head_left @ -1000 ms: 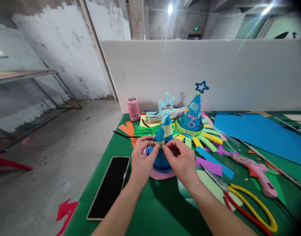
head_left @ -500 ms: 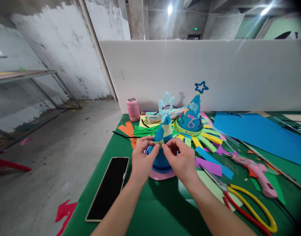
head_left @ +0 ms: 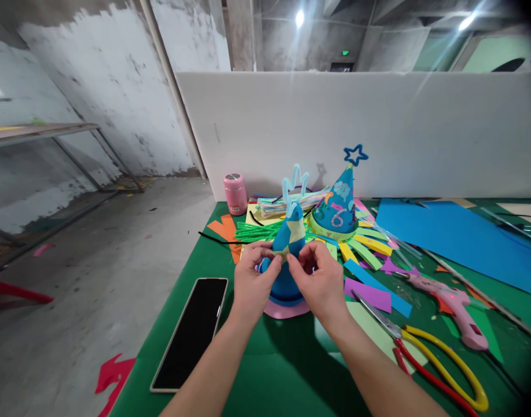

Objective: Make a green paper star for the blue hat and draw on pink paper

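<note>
A small blue paper cone hat [head_left: 286, 278] with a pale blue pipe-cleaner topper stands on a pink round base [head_left: 286, 308] on the green table [head_left: 265, 376]. My left hand [head_left: 253, 279] and my right hand [head_left: 321, 281] meet in front of the cone. Both pinch a small yellow-green paper piece [head_left: 283, 252] against the cone's side, fingers closed on it. Behind to the right stands a second, decorated blue cone hat [head_left: 339, 205] with a blue star on top.
A black phone [head_left: 191, 330] lies to the left. Scissors [head_left: 425, 347] with yellow and red handles and a pink glue gun [head_left: 451, 301] lie to the right. Coloured paper strips, green pipe cleaners, a blue sheet [head_left: 460, 237] and a pink cup [head_left: 235, 194] sit beyond. A white board walls the back.
My hands have stayed on the paper piece, with only slight finger shifts against the cone. Nothing else on the table has moved.
</note>
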`<control>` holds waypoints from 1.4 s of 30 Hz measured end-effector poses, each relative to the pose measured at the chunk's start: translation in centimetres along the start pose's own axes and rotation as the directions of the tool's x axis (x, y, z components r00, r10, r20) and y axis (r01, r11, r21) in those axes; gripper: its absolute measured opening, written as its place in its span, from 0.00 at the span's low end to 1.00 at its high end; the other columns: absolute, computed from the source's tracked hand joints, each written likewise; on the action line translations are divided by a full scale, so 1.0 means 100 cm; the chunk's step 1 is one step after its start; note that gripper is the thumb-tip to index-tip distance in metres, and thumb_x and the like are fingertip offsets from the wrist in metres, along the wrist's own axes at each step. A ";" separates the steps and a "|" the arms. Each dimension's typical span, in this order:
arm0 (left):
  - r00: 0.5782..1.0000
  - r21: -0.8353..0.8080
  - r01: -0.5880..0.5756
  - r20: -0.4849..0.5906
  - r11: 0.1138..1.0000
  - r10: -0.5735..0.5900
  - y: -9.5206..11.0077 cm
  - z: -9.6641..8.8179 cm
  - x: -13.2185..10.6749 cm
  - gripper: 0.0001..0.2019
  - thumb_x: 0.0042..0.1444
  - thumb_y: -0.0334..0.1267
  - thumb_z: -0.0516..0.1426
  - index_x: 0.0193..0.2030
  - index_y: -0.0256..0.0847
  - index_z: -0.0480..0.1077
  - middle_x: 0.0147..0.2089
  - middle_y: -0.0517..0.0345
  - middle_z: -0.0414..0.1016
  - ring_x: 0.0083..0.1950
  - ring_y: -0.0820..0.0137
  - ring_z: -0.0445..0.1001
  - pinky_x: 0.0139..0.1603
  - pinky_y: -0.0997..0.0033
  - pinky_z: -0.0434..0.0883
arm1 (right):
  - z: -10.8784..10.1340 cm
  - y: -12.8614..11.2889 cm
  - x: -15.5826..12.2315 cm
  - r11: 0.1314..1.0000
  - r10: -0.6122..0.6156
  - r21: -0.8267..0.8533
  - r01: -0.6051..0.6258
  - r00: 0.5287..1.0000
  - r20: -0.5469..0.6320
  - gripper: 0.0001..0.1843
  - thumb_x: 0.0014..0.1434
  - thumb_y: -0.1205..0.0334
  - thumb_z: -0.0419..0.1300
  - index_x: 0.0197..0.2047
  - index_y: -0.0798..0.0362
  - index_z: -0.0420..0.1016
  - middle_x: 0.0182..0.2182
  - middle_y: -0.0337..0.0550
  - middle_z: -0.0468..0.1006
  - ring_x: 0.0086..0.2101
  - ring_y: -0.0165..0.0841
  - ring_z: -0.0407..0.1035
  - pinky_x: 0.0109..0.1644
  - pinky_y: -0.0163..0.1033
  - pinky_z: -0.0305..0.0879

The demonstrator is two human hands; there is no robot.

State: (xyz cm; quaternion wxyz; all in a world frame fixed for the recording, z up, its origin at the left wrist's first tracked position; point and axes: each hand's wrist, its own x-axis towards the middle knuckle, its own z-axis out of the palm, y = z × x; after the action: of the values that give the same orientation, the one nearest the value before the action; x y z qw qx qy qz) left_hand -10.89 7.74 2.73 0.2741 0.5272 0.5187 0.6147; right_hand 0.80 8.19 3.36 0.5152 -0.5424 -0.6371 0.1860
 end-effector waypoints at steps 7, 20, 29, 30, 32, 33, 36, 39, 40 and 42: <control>1.000 -0.008 0.013 0.019 1.000 -0.013 -0.002 0.000 0.000 0.04 0.46 0.36 0.59 0.27 0.39 0.67 0.39 0.55 0.69 0.44 0.65 0.68 0.41 0.67 0.63 | 0.001 0.002 0.002 0.988 0.083 0.130 -0.083 0.997 0.005 0.13 0.47 0.60 0.59 0.34 0.50 0.57 0.18 0.28 0.62 0.17 0.25 0.58 0.21 0.30 0.57; 0.999 -0.050 0.012 0.044 0.999 -0.010 -0.005 0.000 0.006 0.06 0.45 0.38 0.60 0.26 0.40 0.67 0.38 0.54 0.69 0.42 0.65 0.68 0.38 0.68 0.65 | -0.002 0.005 0.002 0.982 0.069 0.174 -0.074 0.997 0.035 0.33 0.48 0.65 0.58 0.57 0.52 0.51 0.17 0.26 0.59 0.17 0.25 0.56 0.23 0.30 0.57; 0.999 -0.039 -0.010 0.039 0.999 0.011 -0.005 0.003 0.007 0.05 0.45 0.38 0.61 0.24 0.40 0.69 0.37 0.55 0.68 0.43 0.65 0.68 0.41 0.67 0.64 | -0.006 0.010 0.006 0.995 0.007 0.101 -0.012 0.999 0.050 0.30 0.48 0.63 0.58 0.54 0.55 0.57 0.18 0.27 0.56 0.18 0.25 0.56 0.24 0.31 0.58; 0.999 -0.039 -0.007 0.041 0.999 0.009 -0.005 0.003 0.007 0.05 0.45 0.38 0.60 0.25 0.40 0.69 0.37 0.55 0.68 0.43 0.65 0.68 0.41 0.67 0.65 | -0.006 0.010 0.006 0.996 0.003 0.089 -0.008 0.999 0.052 0.29 0.48 0.63 0.58 0.54 0.56 0.58 0.18 0.27 0.56 0.19 0.25 0.56 0.25 0.31 0.58; 0.999 -0.041 -0.003 0.045 0.999 0.005 -0.004 0.003 0.007 0.06 0.45 0.39 0.60 0.25 0.40 0.69 0.37 0.54 0.68 0.42 0.65 0.68 0.40 0.67 0.65 | -0.006 0.010 0.005 0.997 -0.005 0.076 0.000 0.998 0.059 0.27 0.48 0.63 0.58 0.53 0.57 0.59 0.18 0.28 0.56 0.19 0.25 0.56 0.26 0.31 0.59; 0.999 -0.042 -0.002 0.048 0.999 0.004 -0.005 0.003 0.007 0.06 0.45 0.39 0.60 0.25 0.40 0.69 0.37 0.54 0.68 0.42 0.65 0.68 0.40 0.67 0.65 | -0.007 0.010 0.005 0.997 -0.011 0.075 0.006 0.998 0.060 0.26 0.49 0.63 0.58 0.52 0.57 0.60 0.18 0.28 0.56 0.20 0.25 0.56 0.26 0.31 0.59; 0.999 -0.048 0.000 0.054 0.999 0.002 -0.005 0.004 0.006 0.05 0.45 0.38 0.60 0.25 0.40 0.69 0.37 0.54 0.69 0.42 0.65 0.68 0.39 0.68 0.65 | -0.007 0.011 0.005 0.996 -0.029 0.081 0.024 0.998 0.056 0.26 0.49 0.63 0.58 0.52 0.57 0.60 0.18 0.28 0.56 0.20 0.26 0.56 0.26 0.31 0.59; 0.998 -0.059 0.000 0.056 0.998 0.004 -0.006 0.004 0.006 0.04 0.46 0.38 0.60 0.26 0.40 0.70 0.38 0.55 0.69 0.42 0.66 0.68 0.40 0.68 0.65 | -0.008 0.013 0.005 0.996 -0.034 0.090 0.028 0.997 0.064 0.26 0.49 0.63 0.58 0.52 0.56 0.60 0.18 0.28 0.56 0.20 0.26 0.56 0.26 0.31 0.59; 0.999 -0.064 -0.002 0.053 0.998 0.005 -0.007 0.004 0.006 0.04 0.46 0.37 0.60 0.26 0.40 0.70 0.38 0.55 0.69 0.42 0.66 0.68 0.41 0.68 0.65 | -0.008 0.014 0.005 0.995 -0.036 0.091 0.030 0.997 0.069 0.26 0.49 0.62 0.58 0.52 0.56 0.60 0.18 0.28 0.56 0.20 0.25 0.57 0.26 0.31 0.59; 0.999 -0.076 -0.005 0.044 0.997 0.009 -0.007 0.005 0.006 0.04 0.46 0.37 0.60 0.26 0.40 0.70 0.38 0.55 0.68 0.42 0.66 0.68 0.41 0.69 0.65 | -0.009 0.015 0.005 0.995 -0.046 0.090 0.039 0.996 0.077 0.26 0.49 0.62 0.58 0.52 0.56 0.60 0.19 0.28 0.56 0.20 0.25 0.57 0.26 0.31 0.59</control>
State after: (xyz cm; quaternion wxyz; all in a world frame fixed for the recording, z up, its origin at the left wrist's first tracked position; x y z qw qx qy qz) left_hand -10.70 8.64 2.25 0.3030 0.5317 0.4871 0.6231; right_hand 2.38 8.89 2.80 0.5169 -0.4976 -0.6594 0.2244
